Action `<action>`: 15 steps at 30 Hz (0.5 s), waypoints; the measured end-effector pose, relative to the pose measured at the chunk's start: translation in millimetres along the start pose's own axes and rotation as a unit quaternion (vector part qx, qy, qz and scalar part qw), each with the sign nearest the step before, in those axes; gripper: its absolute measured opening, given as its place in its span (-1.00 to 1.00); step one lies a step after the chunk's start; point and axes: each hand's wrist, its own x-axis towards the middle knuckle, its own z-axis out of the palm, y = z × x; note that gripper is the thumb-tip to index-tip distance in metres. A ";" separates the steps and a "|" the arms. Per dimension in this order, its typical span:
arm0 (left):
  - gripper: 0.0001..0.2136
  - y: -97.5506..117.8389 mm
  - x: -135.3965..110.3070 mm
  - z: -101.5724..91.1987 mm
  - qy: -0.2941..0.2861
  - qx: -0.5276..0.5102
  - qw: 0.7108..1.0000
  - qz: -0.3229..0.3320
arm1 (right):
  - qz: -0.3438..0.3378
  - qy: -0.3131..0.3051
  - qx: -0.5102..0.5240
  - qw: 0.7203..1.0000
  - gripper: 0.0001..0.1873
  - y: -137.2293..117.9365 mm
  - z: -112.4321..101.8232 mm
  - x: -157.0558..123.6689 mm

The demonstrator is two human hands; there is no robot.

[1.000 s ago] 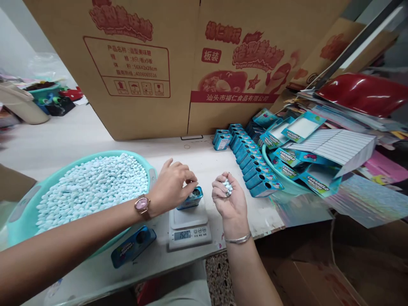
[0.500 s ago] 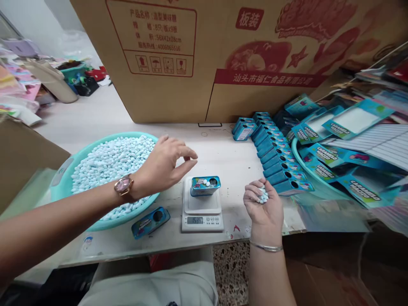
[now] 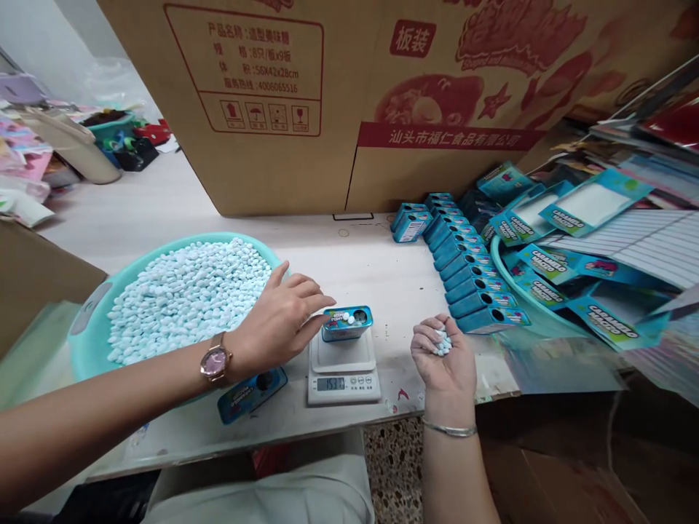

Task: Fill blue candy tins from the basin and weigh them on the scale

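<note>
My left hand point(image 3: 287, 309), wearing a watch, reaches over the scale's left side with fingers stretched and apart, holding nothing visible. Its fingertips are at the left end of a blue candy box point(image 3: 347, 331), which lies on the white digital scale point(image 3: 341, 387). A couple of small white candies point(image 3: 349, 319) rest on the box's top beside its round hole. My right hand point(image 3: 445, 364), palm up with curled fingers, holds a small heap of pale blue candies point(image 3: 443, 342). Another blue box point(image 3: 248, 397) lies left of the scale, partly behind my left wrist.
A turquoise basin point(image 3: 90, 338) full of pale candies stands at the left. Blue boxes with round holes point(image 3: 464, 276) form a row at the right, beside a basin point(image 3: 499, 266) of flat cartons. A large cardboard box point(image 3: 284, 175) stands at the back.
My left hand has moved down and closer to the box on the scale. The camera view has shifted slightly. My right hand still holds its candies.
</note>
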 end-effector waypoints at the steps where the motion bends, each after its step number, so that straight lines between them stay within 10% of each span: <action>1: -0.78 0.9 1.0 0.8 -0.003 0.000 1.000 0.001 | 0.002 -0.003 -0.001 1.000 -0.91 0.6 0.1 -0.1; 15: -0.82 34.5 41.5 3.9 0.016 -0.029 0.998 0.046 | -0.005 0.000 -0.084 0.996 -0.91 45.7 55.9 -2.2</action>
